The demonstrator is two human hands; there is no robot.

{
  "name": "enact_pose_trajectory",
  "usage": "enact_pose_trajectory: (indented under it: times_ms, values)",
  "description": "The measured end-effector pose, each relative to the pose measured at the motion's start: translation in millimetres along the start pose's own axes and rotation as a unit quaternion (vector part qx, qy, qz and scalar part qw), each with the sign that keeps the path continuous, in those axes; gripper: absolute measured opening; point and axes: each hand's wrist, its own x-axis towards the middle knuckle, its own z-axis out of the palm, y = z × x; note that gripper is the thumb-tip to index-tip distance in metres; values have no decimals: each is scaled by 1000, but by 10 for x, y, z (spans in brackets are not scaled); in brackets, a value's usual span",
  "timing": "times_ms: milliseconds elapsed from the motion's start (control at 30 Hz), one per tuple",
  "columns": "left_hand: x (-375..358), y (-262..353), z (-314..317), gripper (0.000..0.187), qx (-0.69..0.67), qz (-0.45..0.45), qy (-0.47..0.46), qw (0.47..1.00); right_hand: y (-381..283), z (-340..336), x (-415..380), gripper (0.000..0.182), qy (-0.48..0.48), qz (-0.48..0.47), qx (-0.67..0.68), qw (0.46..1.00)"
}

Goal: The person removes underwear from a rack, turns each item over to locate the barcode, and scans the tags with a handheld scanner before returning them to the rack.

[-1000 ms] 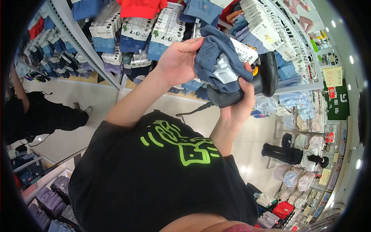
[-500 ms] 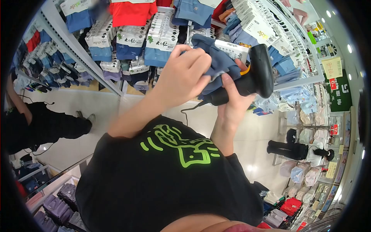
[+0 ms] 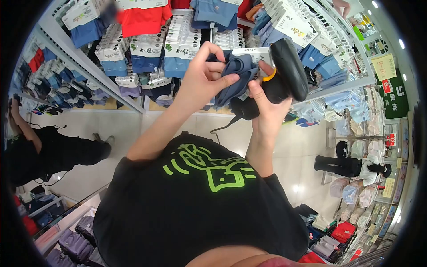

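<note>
L hand (image 3: 205, 73) pinches bunched blue-grey garment (image 3: 235, 75), R hand (image 3: 269, 106) grips blk scanner (image 3: 287, 69); best w/ garment folds clear of white card (image 3: 254, 54).

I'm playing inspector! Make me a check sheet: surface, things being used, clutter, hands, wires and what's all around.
Surface: pale tiled floor; no table under the hands.
Job's things: bunched blue-grey garment, black scanner, white card behind them.
Clutter: tagged garments hang crowded in front.
Hands: left hand grips the blue-grey garment; right hand grips the black scanner.
Cables: dark cord runs from the black scanner; its far end is hidden.
Surroundings: person in black at left, red price sign at right.
</note>
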Motion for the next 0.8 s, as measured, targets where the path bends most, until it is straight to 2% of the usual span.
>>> enact_pose_trajectory:
  times_ms: [100, 133, 200, 267, 300, 367, 400, 467, 533, 600, 733, 800]
  values:
    - [7, 50, 4, 34, -16, -6, 11, 1000, 14, -3, 18, 59, -33, -8, -17, 999]
    - [-12, 106, 40, 35, 19, 5, 18, 1000, 20, -6, 20, 59, -57, -6, -33, 998]
    - [-37, 110, 96, 35, 53, 14, 22, 998, 40, -8, 29, 62, -57, -2, -55, 997]
    - [-43, 52, 132, 27, 68, 76, 75, 992, 71, -13, 42, 62, -33, -26, -35, 998]
    - [-40, 83, 110, 27, 68, 75, 75, 992, 51, -4, 52, 62, -32, -26, -35, 999]
    - [-22, 169, 39, 14, 307, 151, 54, 938, -17, 21, 74, 54, 7, 26, 61, 998]
    - [4, 149, 20, 14, 308, 149, 53, 938, -22, -4, 92, 54, 9, 27, 61, 998]
    - [53, 101, -10, 9, 369, 268, 9, 890, -33, -81, 163, 58, -16, 100, 99, 990]
    - [16, 140, 20, 15, 374, 235, 5, 897, -22, -101, 201, 58, -13, 117, 99, 988]
    - [-1, 163, 50, 21, 398, 159, 31, 903, -3, -116, 212, 57, -17, 155, 156, 975]
    - [-22, 179, 91, 29, 412, 189, 52, 890, 3, -106, 219, 57, -27, 175, 179, 968]
    - [-31, 247, 76, 37, 401, 153, 15, 903, 35, -159, 244, 57, -34, 171, 172, 970]
